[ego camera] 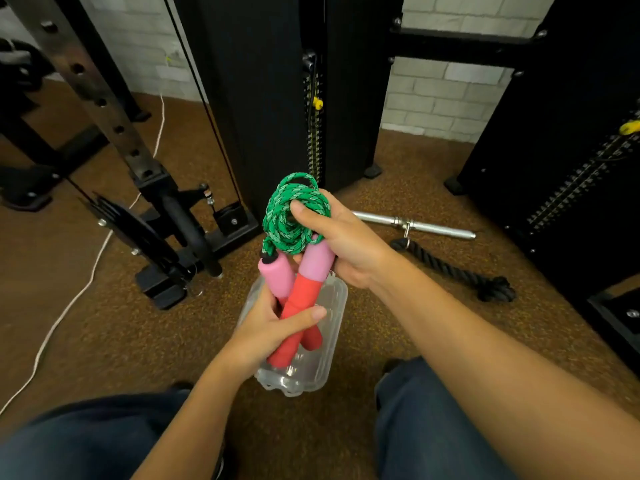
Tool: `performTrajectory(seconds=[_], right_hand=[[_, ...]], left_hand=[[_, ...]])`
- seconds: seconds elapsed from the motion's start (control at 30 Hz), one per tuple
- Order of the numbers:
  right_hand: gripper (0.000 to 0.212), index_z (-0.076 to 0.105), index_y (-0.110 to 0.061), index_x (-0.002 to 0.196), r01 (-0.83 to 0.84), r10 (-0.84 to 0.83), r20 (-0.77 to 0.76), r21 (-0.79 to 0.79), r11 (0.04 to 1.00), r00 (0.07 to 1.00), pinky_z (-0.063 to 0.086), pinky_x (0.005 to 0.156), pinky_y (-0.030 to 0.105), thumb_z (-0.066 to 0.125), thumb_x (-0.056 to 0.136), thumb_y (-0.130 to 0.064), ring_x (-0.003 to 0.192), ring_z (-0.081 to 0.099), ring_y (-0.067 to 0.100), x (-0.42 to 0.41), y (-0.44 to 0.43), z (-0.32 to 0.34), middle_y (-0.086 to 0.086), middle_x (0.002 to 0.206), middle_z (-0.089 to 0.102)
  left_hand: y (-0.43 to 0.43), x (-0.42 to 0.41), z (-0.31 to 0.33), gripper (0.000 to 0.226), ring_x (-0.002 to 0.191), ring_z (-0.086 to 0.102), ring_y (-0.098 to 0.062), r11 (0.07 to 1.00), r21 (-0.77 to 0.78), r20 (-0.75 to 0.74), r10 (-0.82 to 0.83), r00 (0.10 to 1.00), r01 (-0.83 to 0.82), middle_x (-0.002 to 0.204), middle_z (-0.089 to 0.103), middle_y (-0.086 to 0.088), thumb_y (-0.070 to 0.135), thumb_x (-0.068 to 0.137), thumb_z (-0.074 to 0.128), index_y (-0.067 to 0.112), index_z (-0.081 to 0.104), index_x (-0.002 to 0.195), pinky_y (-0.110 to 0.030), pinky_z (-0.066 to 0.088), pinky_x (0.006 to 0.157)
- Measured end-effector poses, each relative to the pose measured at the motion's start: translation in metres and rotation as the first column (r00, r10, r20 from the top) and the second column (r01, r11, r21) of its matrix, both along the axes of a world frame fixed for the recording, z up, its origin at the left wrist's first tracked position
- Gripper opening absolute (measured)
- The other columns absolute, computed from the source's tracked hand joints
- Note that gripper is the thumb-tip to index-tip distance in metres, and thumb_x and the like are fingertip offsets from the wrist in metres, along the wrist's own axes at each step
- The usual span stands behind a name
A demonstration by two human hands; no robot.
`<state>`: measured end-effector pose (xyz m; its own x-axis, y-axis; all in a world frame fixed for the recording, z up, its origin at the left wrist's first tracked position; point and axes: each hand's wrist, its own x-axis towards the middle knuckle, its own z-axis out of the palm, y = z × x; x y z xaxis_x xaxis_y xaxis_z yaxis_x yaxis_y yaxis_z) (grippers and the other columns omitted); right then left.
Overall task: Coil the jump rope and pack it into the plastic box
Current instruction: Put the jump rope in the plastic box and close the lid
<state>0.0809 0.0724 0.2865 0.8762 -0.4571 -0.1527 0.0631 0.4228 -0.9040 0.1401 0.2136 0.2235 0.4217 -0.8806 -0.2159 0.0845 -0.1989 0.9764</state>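
Bare forearms (no sleeves showing), dark blue jeans (433, 427), dark shoes (393, 365)

Hands: two, the left hand (273, 327) and the right hand (343, 244)
Jump rope: one, with its green cord (294, 213) in one coil
Rope handles: two, one handle (277, 275) and the other handle (304, 299), each pink and red
Plastic box: one clear box (329, 362)
Metal bar: one chrome bar (415, 225) on the floor
Black rope: one thick black rope (457, 271)
Yellow pins: two, a pin (317, 103) and a second pin (629, 127)
White cord: one thin white cord (69, 306)
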Motion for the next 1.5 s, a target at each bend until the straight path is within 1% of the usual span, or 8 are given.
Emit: performTrajectory(seconds=[0.17, 0.4, 0.57, 0.77, 0.97, 1.27, 1.4, 1.5], right_hand=[[0.023, 0.054, -0.017, 0.112, 0.075, -0.075, -0.076, 0.0, 0.997, 0.994, 0.051, 0.094, 0.039, 0.057, 0.089, -0.017, 0.106, 0.062, 0.023, 0.034, -0.01, -0.03, 0.007, 0.112, 0.065], [0.017, 0.055, -0.02, 0.105, 0.17, -0.16, -0.275, 0.013, 0.985, 0.948, 0.054, 0.084, 0.03, 0.059, 0.089, -0.017, 0.091, 0.065, 0.015, 0.061, -0.025, -0.123, 0.002, 0.101, 0.067], [0.011, 0.056, -0.023, 0.097, 0.188, -0.165, -0.413, 0.015, 0.982, 0.895, 0.048, 0.097, 0.042, 0.059, 0.088, -0.016, 0.095, 0.062, 0.019, 0.068, -0.035, -0.194, 0.003, 0.102, 0.065], [0.014, 0.054, -0.022, 0.099, 0.116, -0.112, -0.554, -0.029, 0.993, 0.825, 0.049, 0.096, 0.044, 0.058, 0.089, -0.013, 0.099, 0.06, 0.024, 0.081, -0.047, -0.258, 0.005, 0.104, 0.063], [0.033, 0.052, -0.011, 0.12, 0.095, -0.051, -0.704, 0.024, 0.995, 0.709, 0.047, 0.098, 0.048, 0.06, 0.088, -0.018, 0.111, 0.06, 0.03, 0.084, -0.053, -0.315, 0.015, 0.123, 0.061], [0.051, 0.045, -0.01, 0.132, -0.084, -0.013, -0.809, -0.077, 0.994, 0.588, 0.048, 0.096, 0.05, 0.063, 0.086, -0.023, 0.112, 0.058, 0.031, 0.092, -0.052, -0.372, 0.014, 0.128, 0.057], [0.059, 0.044, -0.011, 0.135, -0.33, -0.041, -0.869, -0.23, 0.916, 0.493, 0.042, 0.102, 0.047, 0.064, 0.084, -0.033, 0.119, 0.053, 0.033, 0.094, -0.05, -0.395, 0.016, 0.13, 0.056], [0.055, 0.04, -0.011, 0.131, -0.325, -0.103, -0.875, -0.282, 0.902, 0.473, 0.041, 0.102, 0.045, 0.063, 0.085, -0.031, 0.118, 0.052, 0.035, 0.096, -0.047, -0.397, 0.018, 0.127, 0.056]], left_hand=[[0.005, 0.032, -0.026, 0.052, 0.086, 0.062, 0.001, 0.999, 0.036, -0.056, 0.021, 0.998, -0.019, 0.1, 0.059, 0.005, 0.021, 0.069, 0.074, 0.034, 0.047, 0.112, -0.017, 0.05, 0.072], [-0.005, 0.058, -0.096, 0.06, 0.101, 0.058, -0.014, 0.97, 0.242, -0.07, 0.045, 0.997, -0.027, 0.108, 0.058, 0.002, 0.029, 0.067, 0.079, 0.04, 0.04, 0.111, -0.03, 0.047, 0.088], [-0.017, 0.059, -0.152, 0.063, 0.085, 0.053, -0.01, 0.906, 0.423, -0.055, 0.032, 0.998, -0.006, 0.101, 0.049, -0.005, 0.015, 0.075, 0.074, 0.013, 0.03, 0.12, -0.025, 0.048, 0.072], [-0.035, 0.071, -0.206, 0.097, 0.106, 0.049, -0.023, 0.807, 0.591, -0.004, 0.02, 1.0, -0.014, 0.122, 0.04, -0.01, 0.013, 0.07, 0.073, 0.014, 0.006, 0.141, -0.036, 0.046, 0.084], [-0.047, 0.076, -0.244, 0.138, 0.121, 0.044, -0.034, 0.714, 0.694, -0.103, -0.029, 0.994, 0.093, 0.136, 0.033, -0.014, 0.038, 0.034, 0.073, 0.032, -0.011, 0.142, -0.051, 0.045, 0.097], [-0.056, 0.079, -0.299, 0.144, 0.122, 0.044, -0.033, 0.689, 0.722, -0.164, 0.084, 0.983, 0.062, 0.141, 0.029, -0.009, 0.044, 0.027, 0.081, 0.037, -0.005, 0.142, -0.053, 0.047, 0.093], [-0.06, 0.08, -0.31, 0.132, 0.129, 0.035, -0.03, 0.665, 0.745, -0.085, 0.037, 0.996, 0.039, 0.145, 0.026, -0.013, 0.034, 0.048, 0.087, 0.024, -0.002, 0.145, -0.049, 0.038, 0.104], [-0.062, 0.086, -0.323, 0.124, 0.135, 0.029, -0.03, 0.627, 0.778, -0.064, 0.022, 0.998, 0.036, 0.148, 0.022, -0.015, 0.035, 0.057, 0.085, 0.018, 0.0, 0.146, -0.046, 0.032, 0.109]])
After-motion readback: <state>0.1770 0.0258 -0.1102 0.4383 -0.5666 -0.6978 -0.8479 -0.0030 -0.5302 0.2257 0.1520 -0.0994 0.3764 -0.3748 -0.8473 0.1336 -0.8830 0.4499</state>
